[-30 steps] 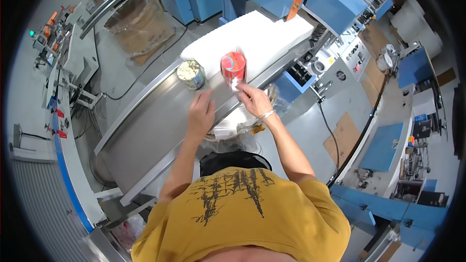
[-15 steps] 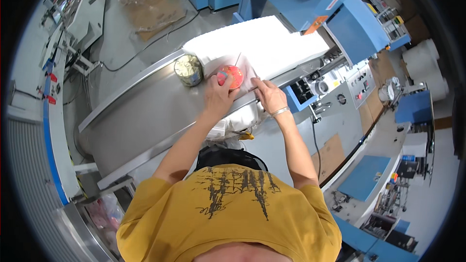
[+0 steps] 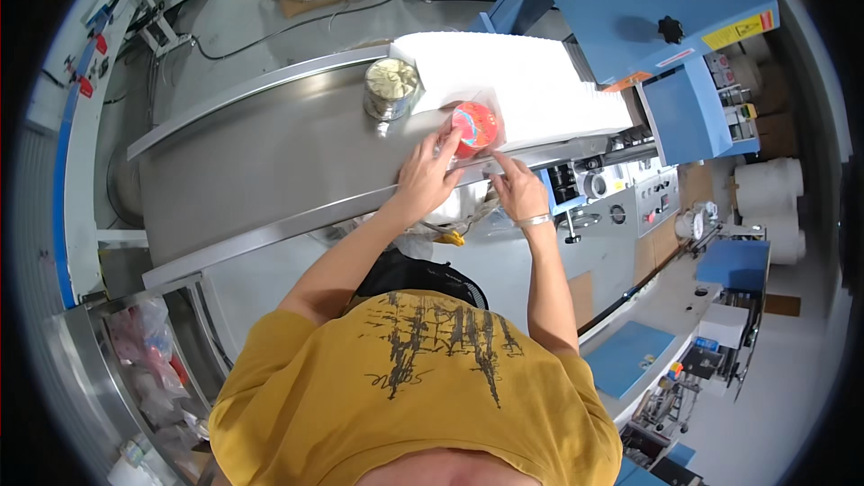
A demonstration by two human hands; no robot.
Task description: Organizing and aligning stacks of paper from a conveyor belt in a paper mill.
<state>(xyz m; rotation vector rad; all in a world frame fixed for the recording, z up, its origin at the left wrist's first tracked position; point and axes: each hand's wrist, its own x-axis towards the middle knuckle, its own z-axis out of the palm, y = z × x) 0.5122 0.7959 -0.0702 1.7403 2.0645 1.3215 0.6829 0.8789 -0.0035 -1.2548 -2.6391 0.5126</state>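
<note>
Two bare hands are shown in the head view, both brought up from the lower edge and gathered around one red-topped can (image 3: pixel 480 126), which is stood near the right end of a steel trough (image 3: pixel 270 162). The left hand (image 3: pixel 425 182) is reached over the near rim (image 3: pixel 270 237) with its back turned up; its fingers are parted and its fingertips are laid against the can's left side — whether the can is actually gripped cannot be told. The right hand (image 3: pixel 522 191), with a bracelet (image 3: pixel 534 220) worn at the wrist, is held at the near rim just beside the can, index finger stretched forward and thumb set apart from it. The can is partly surrounded by clear film (image 3: pixel 501 121). A second can (image 3: pixel 390 81), pale-topped, is placed to the left, apart from both hands and close to the far rim (image 3: pixel 261 93). The right side is bounded by a white stack (image 3: pixel 540 81), and beyond it by a blue machine (image 3: pixel 630 18). Room for movement is left leftward — a broad stretch of steel is enclosed there between the two raised rims.
</note>
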